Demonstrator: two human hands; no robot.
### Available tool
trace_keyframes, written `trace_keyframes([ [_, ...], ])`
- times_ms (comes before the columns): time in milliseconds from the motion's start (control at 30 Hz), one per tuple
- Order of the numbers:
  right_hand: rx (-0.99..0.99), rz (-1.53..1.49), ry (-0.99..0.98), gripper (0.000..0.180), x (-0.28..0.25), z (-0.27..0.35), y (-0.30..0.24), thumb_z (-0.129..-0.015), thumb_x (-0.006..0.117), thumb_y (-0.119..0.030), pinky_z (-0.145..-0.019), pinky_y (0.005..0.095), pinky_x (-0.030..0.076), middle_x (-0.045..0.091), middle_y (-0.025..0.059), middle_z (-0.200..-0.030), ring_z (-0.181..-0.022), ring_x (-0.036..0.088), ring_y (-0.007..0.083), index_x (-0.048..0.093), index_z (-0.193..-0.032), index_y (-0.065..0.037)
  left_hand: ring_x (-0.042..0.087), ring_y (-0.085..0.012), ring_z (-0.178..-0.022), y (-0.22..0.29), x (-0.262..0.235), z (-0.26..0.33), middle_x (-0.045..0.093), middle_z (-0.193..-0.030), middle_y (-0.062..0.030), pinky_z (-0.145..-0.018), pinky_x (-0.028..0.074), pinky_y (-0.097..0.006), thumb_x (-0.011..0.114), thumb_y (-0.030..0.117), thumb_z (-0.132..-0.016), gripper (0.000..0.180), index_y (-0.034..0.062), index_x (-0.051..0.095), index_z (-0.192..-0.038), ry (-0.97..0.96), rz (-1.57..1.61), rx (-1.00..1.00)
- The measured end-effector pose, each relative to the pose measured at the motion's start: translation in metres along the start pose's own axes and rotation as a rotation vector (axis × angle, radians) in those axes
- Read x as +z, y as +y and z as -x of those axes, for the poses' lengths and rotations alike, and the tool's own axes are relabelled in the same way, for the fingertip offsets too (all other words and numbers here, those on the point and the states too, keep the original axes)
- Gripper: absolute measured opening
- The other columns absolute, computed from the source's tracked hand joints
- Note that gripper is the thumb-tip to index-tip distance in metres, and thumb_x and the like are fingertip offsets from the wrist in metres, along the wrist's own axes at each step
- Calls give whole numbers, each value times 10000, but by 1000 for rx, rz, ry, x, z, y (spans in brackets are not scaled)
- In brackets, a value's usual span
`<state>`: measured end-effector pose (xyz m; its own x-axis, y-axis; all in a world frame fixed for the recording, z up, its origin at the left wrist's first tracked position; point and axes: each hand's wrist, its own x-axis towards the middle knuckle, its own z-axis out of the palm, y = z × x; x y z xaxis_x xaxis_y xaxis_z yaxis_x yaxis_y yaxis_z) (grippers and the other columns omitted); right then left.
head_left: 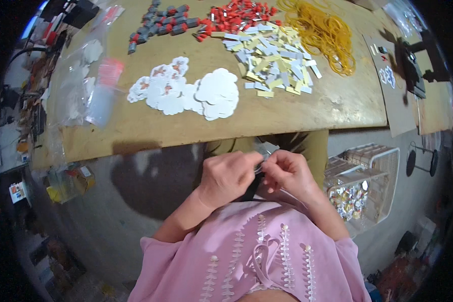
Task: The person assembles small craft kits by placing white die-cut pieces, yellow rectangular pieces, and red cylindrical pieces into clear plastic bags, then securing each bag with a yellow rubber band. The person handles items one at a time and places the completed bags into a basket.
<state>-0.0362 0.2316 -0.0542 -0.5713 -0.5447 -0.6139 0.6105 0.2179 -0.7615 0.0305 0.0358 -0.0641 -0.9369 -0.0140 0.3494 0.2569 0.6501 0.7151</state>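
Observation:
My two hands meet over my lap, just in front of the table's near edge. My left hand (226, 176) is closed, fingers curled in and the back of the hand turned up. Facing it, my right hand (289, 173) is closed in a pinch, its fingertips almost touching the left ones. Between and just beyond the fingertips shows a small translucent greyish piece (268, 148), perhaps thin plastic; its kind I cannot make out. The fingers hide most of it. On the table beyond lie white cloud-shaped cards (216, 95), some with a small printed figure.
The wooden table (287, 118) bears pale yellow and bluish-white strips (274, 60), yellow rubber bands (332, 40), red pieces (236, 15), grey-and-red pieces (168, 22) and clear plastic bags (103, 95). A white basket (387, 186) with shiny colourful items stands on the floor at right.

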Motion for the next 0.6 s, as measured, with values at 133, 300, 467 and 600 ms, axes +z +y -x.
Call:
trace_keyframes([
  [133,-24,-75,48,215,-9,1,7,-1093,634,-176,-557,274,564,680,47,-738,-621,658,110,653,-964,-5,645,-295,-650,2,-11,0,599,-754,-68,-588,529,-410,741,67,-819,130,101,721,-944,-176,-23,85],
  [300,-567,491,250,106,-8,1,2,-959,746,-63,-607,321,583,727,102,-912,-730,716,203,689,-1042,-30,641,-249,-763,-5,-19,11,602,-813,-51,-640,537,-386,795,116,-852,112,84,698,-895,-247,-21,117],
  [467,-1007,1127,20,307,6,17,-25,-831,789,-59,-734,386,624,718,98,-1092,-905,743,281,711,-1128,-73,660,-249,-769,6,-55,3,642,-824,-55,-666,558,-383,800,86,-843,101,86,744,-927,-287,-38,158],
  [600,-985,1141,-95,319,-4,9,-29,-787,729,-55,-778,382,619,709,79,-1091,-990,720,282,711,-1105,-78,715,-263,-849,-6,-72,-6,729,-910,-69,-739,596,-376,806,72,-853,154,81,783,-1005,-264,95,170],
])
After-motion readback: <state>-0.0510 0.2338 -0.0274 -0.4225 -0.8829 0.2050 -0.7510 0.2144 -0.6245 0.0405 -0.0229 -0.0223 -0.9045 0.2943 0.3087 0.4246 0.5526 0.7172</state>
